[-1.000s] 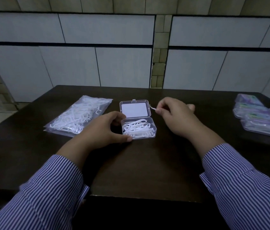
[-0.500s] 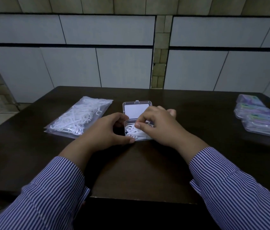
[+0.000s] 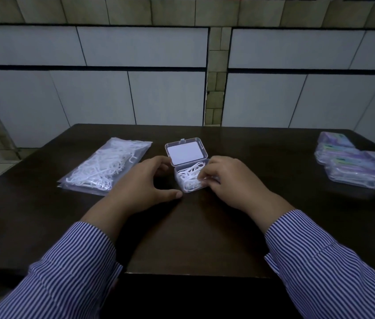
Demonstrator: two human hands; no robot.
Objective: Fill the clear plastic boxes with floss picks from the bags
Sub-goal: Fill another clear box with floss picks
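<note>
A small clear plastic box (image 3: 183, 188) stands at the table's middle with its lid (image 3: 186, 153) swung open toward the wall. White floss picks (image 3: 187, 174) lie tangled inside it. My left hand (image 3: 145, 180) holds the box from the left, thumb tip at its front left corner and fingers curled toward the hinge. My right hand (image 3: 230, 180) sits at the box's right side, its curled fingertips pinching picks just inside the right wall. A clear bag of floss picks (image 3: 105, 166) lies flat to the left of my left hand.
The dark wooden table (image 3: 193, 238) ends in a near edge just below my forearms. At the far right sits a pile of filled boxes with purple labels (image 3: 354, 164). A tiled wall rises right behind the table.
My right hand brought a single pick from behind the box down into it, then slid right, uncovering the box's contents. My left hand stayed on the box.
</note>
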